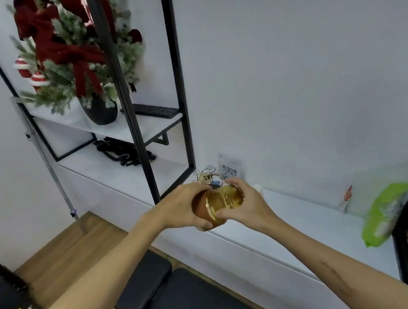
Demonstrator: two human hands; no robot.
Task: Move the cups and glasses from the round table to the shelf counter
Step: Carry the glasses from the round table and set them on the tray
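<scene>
A: Status on the hands?

B: I see both up over the front edge of the white counter. Left hand wraps a brown cup; right hand grips an amber glass. The two touch, lying tilted.

A: Set down yet?

B: No, both are held above the counter. Wire rack and QR card sit on the counter just behind the hands, green pack well to the right.

two hands, two amber glasses, one keyboard
</scene>
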